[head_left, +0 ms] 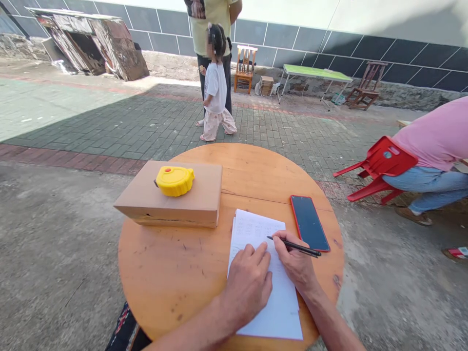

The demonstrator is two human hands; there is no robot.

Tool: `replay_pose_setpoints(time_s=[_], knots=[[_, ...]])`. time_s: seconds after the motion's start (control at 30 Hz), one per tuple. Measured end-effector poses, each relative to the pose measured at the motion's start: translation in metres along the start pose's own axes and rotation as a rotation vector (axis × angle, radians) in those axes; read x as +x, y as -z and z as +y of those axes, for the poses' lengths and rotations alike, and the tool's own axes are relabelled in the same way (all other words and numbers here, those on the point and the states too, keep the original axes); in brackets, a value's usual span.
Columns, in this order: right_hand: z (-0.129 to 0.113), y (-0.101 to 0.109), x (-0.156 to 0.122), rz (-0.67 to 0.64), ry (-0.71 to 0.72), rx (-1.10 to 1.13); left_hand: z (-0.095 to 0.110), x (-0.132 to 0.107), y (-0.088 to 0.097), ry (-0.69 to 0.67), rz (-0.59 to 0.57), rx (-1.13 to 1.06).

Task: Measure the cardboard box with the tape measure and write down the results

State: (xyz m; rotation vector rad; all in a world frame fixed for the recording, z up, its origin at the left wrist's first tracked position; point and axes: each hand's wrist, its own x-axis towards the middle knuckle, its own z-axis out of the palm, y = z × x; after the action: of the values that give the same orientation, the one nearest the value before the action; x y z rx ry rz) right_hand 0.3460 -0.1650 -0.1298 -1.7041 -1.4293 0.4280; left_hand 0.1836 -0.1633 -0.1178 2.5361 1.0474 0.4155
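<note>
My right hand [297,262] grips a black pen [294,246], its tip resting on the white paper [256,234]. My left hand [247,282] lies on the same sheet with fingers stretched flat, pinning it to the round wooden table [171,273]. Just right of the paper lies a red-cased phone [309,222], screen dark. A cardboard box [190,200] sits at the table's left, with a yellow tape measure [175,181] on top.
A seated person in pink [435,146] is on a red plastic chair [380,163] at right. A child [216,87] and an adult [214,19] stand beyond the table. A green folding table [316,73] and wooden chairs line the far wall.
</note>
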Motion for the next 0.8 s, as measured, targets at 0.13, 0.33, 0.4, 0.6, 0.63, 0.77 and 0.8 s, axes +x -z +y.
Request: replay_pose_setpoints(time_s=[0.13, 0.33, 0.4, 0.6, 0.63, 0.77, 0.8], knots=[[0.0006, -0.0003, -0.0004, 0.007, 0.013, -0.015, 0.0002, -0.0001, -0.0002, -0.002, 0.001, 0.005], [-0.0007, -0.0002, 0.0001, 0.0, 0.025, -0.022, 0.0005, 0.0, -0.0001, -0.005, -0.003, 0.004], [-0.0007, -0.0004, 0.0003, -0.002, 0.025, -0.026, 0.0002, 0.0003, -0.0002, -0.003, -0.007, 0.006], [0.0003, -0.0007, 0.0001, -0.014, 0.03, -0.03, -0.0002, 0.0006, -0.0007, -0.001, -0.004, 0.006], [0.0003, -0.0006, -0.0001, -0.012, 0.028, -0.027, -0.0001, 0.0005, -0.0008, -0.001, -0.003, 0.005], [0.0008, -0.0004, -0.0005, 0.012, 0.009, -0.006, -0.0001, 0.0005, -0.0003, -0.003, -0.005, 0.005], [0.0011, -0.0006, -0.0005, 0.011, 0.006, 0.001, -0.0002, 0.0007, 0.0, -0.004, -0.005, 0.006]])
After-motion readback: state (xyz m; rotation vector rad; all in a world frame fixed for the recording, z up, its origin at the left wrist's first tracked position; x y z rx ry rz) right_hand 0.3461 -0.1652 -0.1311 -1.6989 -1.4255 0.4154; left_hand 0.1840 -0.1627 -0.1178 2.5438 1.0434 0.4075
